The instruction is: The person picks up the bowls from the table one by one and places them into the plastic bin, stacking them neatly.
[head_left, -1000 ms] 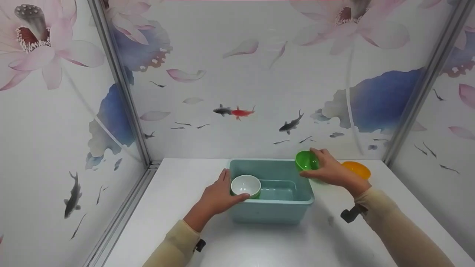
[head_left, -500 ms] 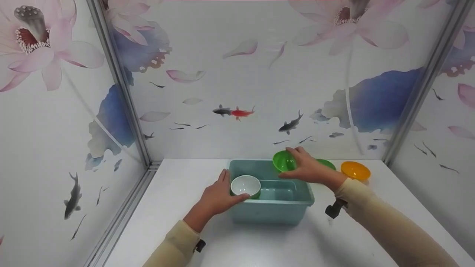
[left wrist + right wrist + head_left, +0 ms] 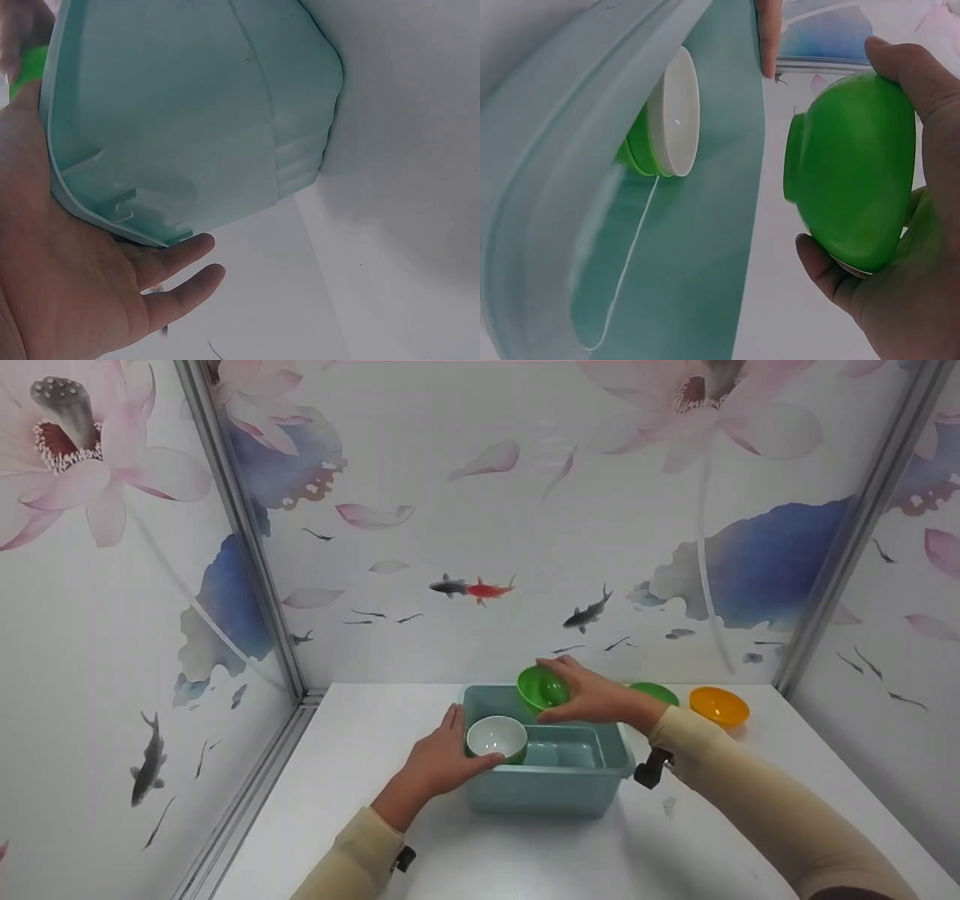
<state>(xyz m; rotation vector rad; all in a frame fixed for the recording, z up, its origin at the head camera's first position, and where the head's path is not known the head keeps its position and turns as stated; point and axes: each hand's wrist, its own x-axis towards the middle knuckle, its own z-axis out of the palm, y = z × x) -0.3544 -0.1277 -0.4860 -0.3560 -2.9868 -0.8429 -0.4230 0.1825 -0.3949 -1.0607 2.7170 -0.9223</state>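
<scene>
My right hand [image 3: 592, 692] pinches a green bowl [image 3: 541, 690] between thumb and fingers at its rim. The bowl is held tilted on its side above the back of a pale teal plastic tub [image 3: 540, 793]; the right wrist view shows its round base pointing away from the palm. My left hand [image 3: 442, 754] rests at the tub's front left corner, thumb over the front rim and straight fingers along the left side. In the left wrist view, two extended fingers [image 3: 180, 304] lie outside the tub. A white bowl [image 3: 496, 735] sits inside the tub, nested in green [image 3: 639, 142].
To the right of the tub, a second green bowl [image 3: 655, 694] stands behind my right forearm, with an orange bowl [image 3: 718, 706] beside it. White panels printed with flowers and fish [image 3: 465, 637] enclose the white table [image 3: 375, 712] at the back and both sides.
My right hand has carried the green bowl leftward, from the tub's back right corner to above its back middle. The other green bowl has come into sight. My left hand has stayed in place.
</scene>
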